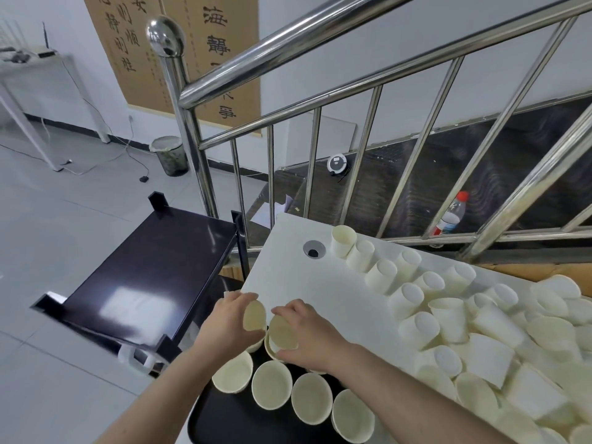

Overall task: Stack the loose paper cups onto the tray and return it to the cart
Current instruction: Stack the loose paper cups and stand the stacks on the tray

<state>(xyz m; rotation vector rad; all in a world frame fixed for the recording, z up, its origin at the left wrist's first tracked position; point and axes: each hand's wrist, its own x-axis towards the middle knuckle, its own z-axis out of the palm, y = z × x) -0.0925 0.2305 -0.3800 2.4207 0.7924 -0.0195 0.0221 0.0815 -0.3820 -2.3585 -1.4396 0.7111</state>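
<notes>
On the near edge of the smooth white table (298, 283), a black tray (224, 418) carries round, open-mouthed paper cups (271, 390) (cream, matte). Each hand grips one cup: left hand (229, 318), right hand (312, 334), fingers curled. Loose cups (480, 331) crowd the right; the dark glossy cart (150, 270) stands left.

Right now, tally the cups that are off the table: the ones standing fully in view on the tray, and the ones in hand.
Tray cups, upright on the tray, fully in view: 4
Held cups: 2, one in the left hand, one in the right hand
Total: 6
Others sit partly hidden under the hands; not counted.
</notes>
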